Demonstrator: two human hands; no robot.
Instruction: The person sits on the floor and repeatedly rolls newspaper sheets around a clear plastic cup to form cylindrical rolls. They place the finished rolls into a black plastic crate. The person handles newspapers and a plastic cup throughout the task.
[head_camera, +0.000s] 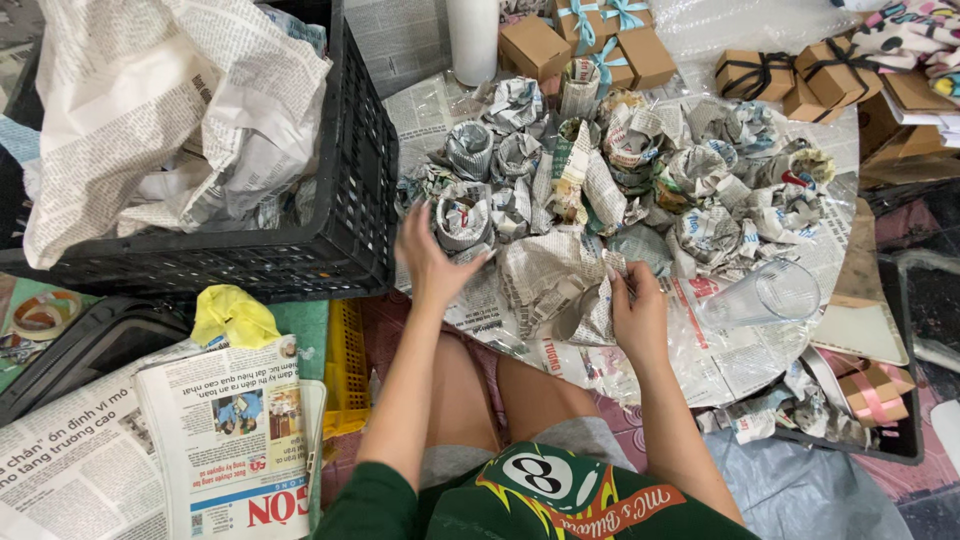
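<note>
My left hand (432, 262) reaches toward a newspaper-wrapped bundle (463, 218), its fingers touching the bundle's lower edge. My right hand (636, 312) grips the edge of a partly wrapped newspaper bundle (560, 285) lying in front of me. Behind them stand several newspaper-wrapped cups (640, 170), packed close together on a newspaper-covered mat (720, 370). A clear plastic cup (760, 295) lies on its side just right of my right hand.
A black plastic crate (350, 200) full of crumpled newspaper stands at the left. A stack of newspapers (220, 440) and a yellow rag (232, 315) lie at the lower left. Brown gift boxes with ribbons (800, 75) sit at the back right. A white roll (472, 40) stands behind.
</note>
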